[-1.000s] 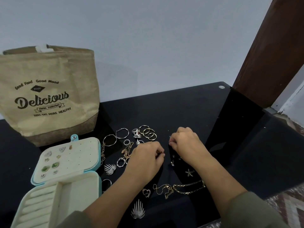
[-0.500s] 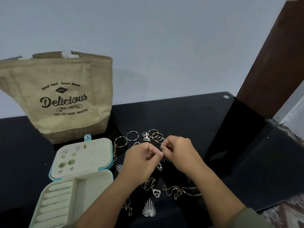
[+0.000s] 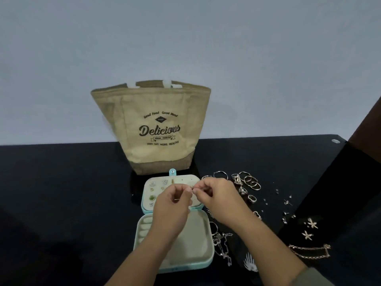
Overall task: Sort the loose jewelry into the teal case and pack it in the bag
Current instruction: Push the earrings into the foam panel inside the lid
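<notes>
The teal case (image 3: 203, 258) lies open on the black table, its cream lid panel (image 3: 185, 180) holding several stud earrings. My left hand (image 3: 172, 205) and my right hand (image 3: 216, 196) meet above the lid panel, fingertips pinched together on a tiny earring (image 3: 192, 188) that is mostly hidden. Loose rings (image 3: 250, 182), small studs (image 3: 287, 202), star earrings (image 3: 310, 229) and a gold chain (image 3: 310, 251) lie to the right of the case. The tan bag (image 3: 156, 129) printed "Delicious" stands upright behind the case.
More chains (image 3: 223, 244) and a silver leaf earring (image 3: 250, 264) lie right against the case's right side. The black glass table (image 3: 61, 193) ends at the grey wall behind. A brown wooden post (image 3: 369, 129) rises at the far right.
Both hands lifted off the jewelry pile and moved left over the case's lid panel, pinching a small piece. The view swung left, so bag and case now sit in the centre.
</notes>
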Motion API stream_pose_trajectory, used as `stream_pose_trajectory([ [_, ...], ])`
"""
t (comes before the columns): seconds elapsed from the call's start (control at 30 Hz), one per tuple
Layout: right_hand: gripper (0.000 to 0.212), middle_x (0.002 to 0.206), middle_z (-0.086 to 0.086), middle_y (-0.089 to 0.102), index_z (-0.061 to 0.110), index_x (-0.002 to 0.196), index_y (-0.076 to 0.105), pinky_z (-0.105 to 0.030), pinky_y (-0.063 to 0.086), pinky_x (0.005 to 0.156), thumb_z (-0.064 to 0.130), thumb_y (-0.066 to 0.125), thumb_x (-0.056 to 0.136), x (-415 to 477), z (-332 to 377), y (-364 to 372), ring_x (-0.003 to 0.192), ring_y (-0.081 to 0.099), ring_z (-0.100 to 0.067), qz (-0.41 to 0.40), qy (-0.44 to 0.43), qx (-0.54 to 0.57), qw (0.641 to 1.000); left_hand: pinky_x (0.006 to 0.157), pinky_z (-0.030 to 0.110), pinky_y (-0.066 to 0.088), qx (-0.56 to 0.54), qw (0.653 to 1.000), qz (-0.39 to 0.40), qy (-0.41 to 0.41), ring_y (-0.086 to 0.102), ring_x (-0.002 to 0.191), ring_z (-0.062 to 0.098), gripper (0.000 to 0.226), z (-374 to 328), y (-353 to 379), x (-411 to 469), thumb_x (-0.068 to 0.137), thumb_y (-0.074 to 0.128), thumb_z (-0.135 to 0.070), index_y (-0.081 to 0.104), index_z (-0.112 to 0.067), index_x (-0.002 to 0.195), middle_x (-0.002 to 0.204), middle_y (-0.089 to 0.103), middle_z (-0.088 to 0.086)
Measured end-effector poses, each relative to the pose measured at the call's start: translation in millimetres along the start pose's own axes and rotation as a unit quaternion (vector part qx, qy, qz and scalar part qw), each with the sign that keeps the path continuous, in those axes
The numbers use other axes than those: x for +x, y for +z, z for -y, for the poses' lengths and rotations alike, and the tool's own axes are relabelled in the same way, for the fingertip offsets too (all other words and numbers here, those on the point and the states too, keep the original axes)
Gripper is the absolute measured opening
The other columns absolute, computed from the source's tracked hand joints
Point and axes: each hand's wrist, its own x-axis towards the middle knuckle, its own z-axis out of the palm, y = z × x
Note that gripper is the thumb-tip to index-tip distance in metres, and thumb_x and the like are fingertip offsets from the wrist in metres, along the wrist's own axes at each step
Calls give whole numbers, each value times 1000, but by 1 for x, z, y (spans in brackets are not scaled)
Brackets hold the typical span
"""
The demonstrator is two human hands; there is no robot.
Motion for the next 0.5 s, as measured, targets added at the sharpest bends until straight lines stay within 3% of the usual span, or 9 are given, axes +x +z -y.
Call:
stream_pose_trajectory([
  [0.2,9,62,11,62,20,80,71,-9,40,55,20,66,88,-2,20,36,56,54,6,-24,14,50,998,67,30,54,88,995,-13,43,58,64,6,12,-1,-44,-2,89,66,-22,71,-22,77,70,68,-3],
  [0.37,13,62,8,64,22,74,70,-24,49,64,20,68,86,-1,21,64,59,55,-1,-43,56,122,990,52,8,38,129,988,8,78,50,52,-5,14,6,-62,3,89,67,-21,70,-21,75,56,60,-17],
  [0.5,19,55,13,57,24,68,65,-14,40,54,20,65,86,13,22,61,52,47,2,-5,63,68,996,54,8,41,180,975,40,124,54,56,-5,18,8,-66,15,89,68,-20,69,-26,72,61,63,-17],
])
